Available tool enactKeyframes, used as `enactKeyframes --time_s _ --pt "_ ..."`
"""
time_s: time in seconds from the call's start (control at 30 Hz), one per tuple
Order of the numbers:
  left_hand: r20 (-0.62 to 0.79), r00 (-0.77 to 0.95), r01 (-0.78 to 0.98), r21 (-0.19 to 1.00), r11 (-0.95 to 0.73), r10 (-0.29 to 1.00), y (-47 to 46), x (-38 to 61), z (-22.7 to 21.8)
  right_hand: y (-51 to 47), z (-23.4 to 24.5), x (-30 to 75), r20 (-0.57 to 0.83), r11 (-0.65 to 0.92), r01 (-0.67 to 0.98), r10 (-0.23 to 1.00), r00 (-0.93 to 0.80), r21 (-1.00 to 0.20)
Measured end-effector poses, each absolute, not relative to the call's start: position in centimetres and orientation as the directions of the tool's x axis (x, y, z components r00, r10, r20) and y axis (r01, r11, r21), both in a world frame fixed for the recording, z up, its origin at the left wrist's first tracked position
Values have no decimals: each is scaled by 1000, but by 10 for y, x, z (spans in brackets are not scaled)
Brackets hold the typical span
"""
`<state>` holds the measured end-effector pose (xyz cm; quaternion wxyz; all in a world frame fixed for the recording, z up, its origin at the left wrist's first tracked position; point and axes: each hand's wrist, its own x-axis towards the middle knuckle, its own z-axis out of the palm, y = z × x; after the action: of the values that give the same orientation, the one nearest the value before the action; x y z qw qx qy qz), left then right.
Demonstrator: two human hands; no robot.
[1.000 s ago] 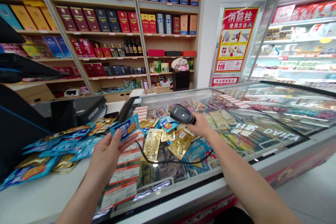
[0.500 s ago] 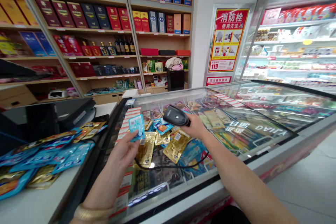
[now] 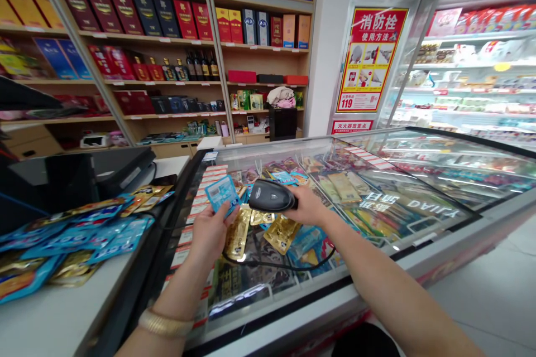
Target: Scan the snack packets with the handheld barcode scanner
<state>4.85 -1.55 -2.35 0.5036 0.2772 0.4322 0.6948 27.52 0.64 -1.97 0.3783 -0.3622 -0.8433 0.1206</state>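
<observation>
Blue, flat, rectangular foil packet (image 3: 220,192) now shows me its paler printed back; a second ago its picture side showed, over by the white-topped counter (image 3: 90,312). Black plastic handheld scanner (image 3: 272,196) has also shifted left, so I judge the two are being brought together. Packet sits above the clear glass freezer lid (image 3: 268,285), just left of the scanner's nose, apart from it. Long axis seems to run up-left from the fingers, far end pointing away; near end is covered, so can't confirm. Scanner lies roughly crosswise, nose left. I see the left hand (image 3: 213,231) pinched on the packet's near end. Right hand (image 3: 309,206) wraps the scanner's handle; can't tell if it's pressing anything.
</observation>
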Motion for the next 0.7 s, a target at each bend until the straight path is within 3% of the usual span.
enactKeyframes --time_s 0.7 --pt "-56 -310 -461 882 -99 949 -17 57 -31 5 -21 269 529 716 498 698 -483 -489"
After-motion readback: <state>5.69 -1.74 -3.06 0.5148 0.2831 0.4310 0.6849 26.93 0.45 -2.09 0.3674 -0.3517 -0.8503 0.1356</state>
